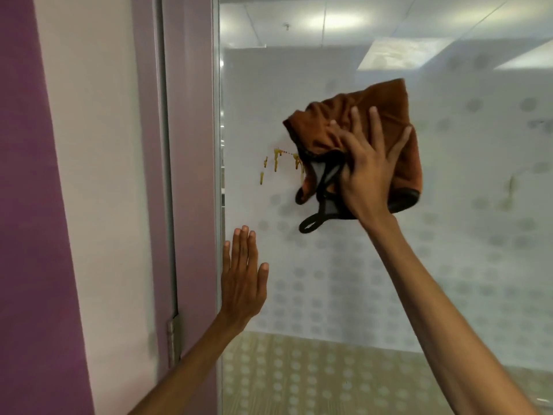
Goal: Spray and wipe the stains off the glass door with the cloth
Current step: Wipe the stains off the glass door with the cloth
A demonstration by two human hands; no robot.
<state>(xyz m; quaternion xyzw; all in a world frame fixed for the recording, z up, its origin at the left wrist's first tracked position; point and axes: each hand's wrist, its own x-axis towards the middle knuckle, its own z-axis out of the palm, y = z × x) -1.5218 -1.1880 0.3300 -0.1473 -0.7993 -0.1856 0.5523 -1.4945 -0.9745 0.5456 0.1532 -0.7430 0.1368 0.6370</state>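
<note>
The glass door [329,280] fills the right of the view, patterned with rows of frosted dots. Yellow-brown stains [276,161] run down it in drips just left of a bunched orange-brown cloth [398,115] with black edging and a hanging loop. My right hand [369,172] presses that cloth flat against the glass, fingers spread over it. My left hand [244,280] lies flat and open on the glass lower down, near the door's left edge, holding nothing. No spray bottle is in view.
The door frame [191,175] in pale purple stands at the left, with a metal hinge [174,336] low on it and a purple and white wall [45,205] beyond. A faint greenish smear [510,190] shows on the glass at the right.
</note>
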